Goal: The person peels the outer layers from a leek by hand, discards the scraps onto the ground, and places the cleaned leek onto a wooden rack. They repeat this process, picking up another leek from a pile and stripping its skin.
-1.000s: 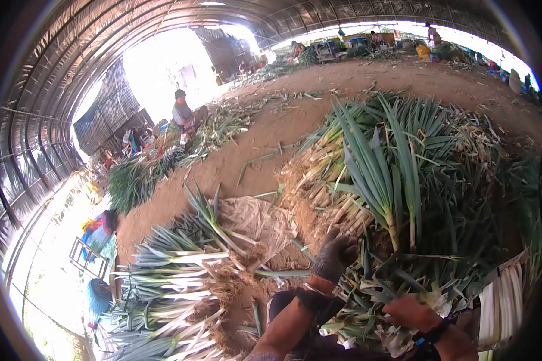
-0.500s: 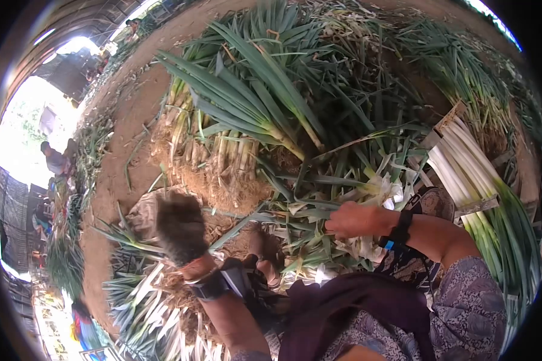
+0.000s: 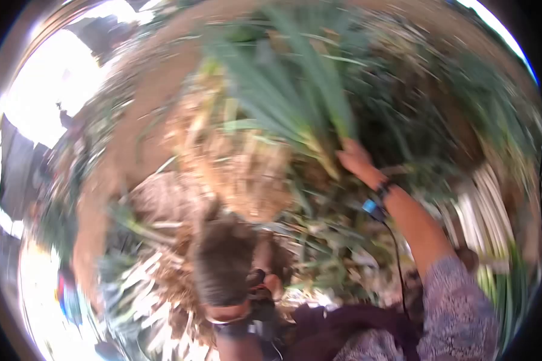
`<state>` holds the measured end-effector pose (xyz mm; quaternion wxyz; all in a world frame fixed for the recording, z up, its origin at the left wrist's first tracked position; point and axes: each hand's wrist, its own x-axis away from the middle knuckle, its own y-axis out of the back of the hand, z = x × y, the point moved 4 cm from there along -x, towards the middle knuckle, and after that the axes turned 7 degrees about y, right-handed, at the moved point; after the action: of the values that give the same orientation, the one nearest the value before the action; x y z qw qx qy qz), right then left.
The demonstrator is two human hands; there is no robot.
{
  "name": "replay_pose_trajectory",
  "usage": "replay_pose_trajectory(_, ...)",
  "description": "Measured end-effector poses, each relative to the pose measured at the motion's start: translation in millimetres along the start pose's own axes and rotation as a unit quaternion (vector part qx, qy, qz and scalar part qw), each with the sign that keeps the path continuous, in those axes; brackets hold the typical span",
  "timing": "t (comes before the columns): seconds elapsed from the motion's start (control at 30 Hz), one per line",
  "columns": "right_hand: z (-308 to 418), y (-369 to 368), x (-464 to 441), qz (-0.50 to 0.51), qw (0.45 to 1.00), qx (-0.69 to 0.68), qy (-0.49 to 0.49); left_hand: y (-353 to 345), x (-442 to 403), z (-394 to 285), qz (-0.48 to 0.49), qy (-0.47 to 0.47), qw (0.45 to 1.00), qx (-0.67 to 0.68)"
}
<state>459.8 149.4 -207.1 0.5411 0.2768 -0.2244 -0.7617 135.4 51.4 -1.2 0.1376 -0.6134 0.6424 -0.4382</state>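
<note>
My right hand (image 3: 356,161) is on the lower end of a long green leek (image 3: 334,90), its fingers closed around the stalk there. Just left of it, more leeks (image 3: 271,99) lie slanted across the pile, with their pale ends toward me. My left hand (image 3: 224,262), in a dark glove, hangs low over the ground near my feet. Motion blur smears its fingers, and nothing shows clearly in it. Beyond that hand, a row of leeks with brown, hairy roots (image 3: 247,171) faces me.
Pale-stemmed leeks (image 3: 156,289) lie in a heap at lower left. To the right is a bundle of clean white leeks (image 3: 485,210). Leaf trimmings (image 3: 337,240) litter the ground before me. Bare soil (image 3: 156,102) runs along the left.
My right hand has reached forward from the trimmings to the leek on the pile. My left hand has moved right and closer to my body. The view has shifted and blurred.
</note>
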Motion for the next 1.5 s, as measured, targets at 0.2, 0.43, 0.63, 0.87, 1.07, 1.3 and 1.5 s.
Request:
replay_pose_trajectory(0.2,-108.8,-61.8,-44.1,0.025,0.958,-0.223,-0.179,-1.3,-17.6,-2.6,0.027,0.029,0.998,0.039)
replay_pose_trajectory(0.43,-30.9,-26.4,10.1,-0.096,0.954,-0.283,-0.034,3.1,-18.3,4.6,0.068,0.037,0.996,0.044)
replay_pose_trajectory(0.63,102.4,76.8,5.9,-0.122,0.929,-0.347,0.041,-8.0,-1.1,8.3,0.09,0.033,0.994,0.056)
replay_pose_trajectory(0.87,252.3,143.5,11.0,0.012,0.883,-0.442,0.156,5.2,-10.9,10.5,0.178,0.001,0.981,0.072)
replay_pose_trajectory(1.07,227.1,102.9,93.3,0.114,0.933,-0.332,0.082,6.7,-3.1,10.5,0.12,-0.02,0.991,0.056)
replay_pose_trajectory(1.3,175.9,91.1,119.5,0.115,0.963,-0.203,0.135,9.5,-2.5,-28.5,0.079,-0.237,0.968,0.021)
replay_pose_trajectory(1.5,182.5,99.3,106.8,0.04,0.963,-0.108,0.242,-34.8,23.2,-8.1,0.135,-0.331,0.907,-0.224)
